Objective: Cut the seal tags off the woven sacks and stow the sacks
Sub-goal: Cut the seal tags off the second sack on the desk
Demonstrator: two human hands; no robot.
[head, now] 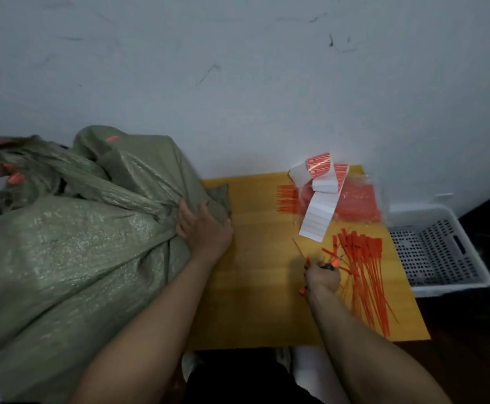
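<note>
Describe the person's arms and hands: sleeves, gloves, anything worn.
The left forearm and right forearm are bare down to the view's bottom edge; no sleeves show. The left hand and right hand wear no gloves, and no watch, bracelet or ring is visible. The picture is soft, so a thin ring could be missed.

A plain stockroom: scuffed bare wall, green woven sacks, orange seal tags, label strips, perforated crate.

Bare yellow table open straight ahead of me, green sacks crowding its left, red tags heaped right, label strip and wall blocking the back
</note>
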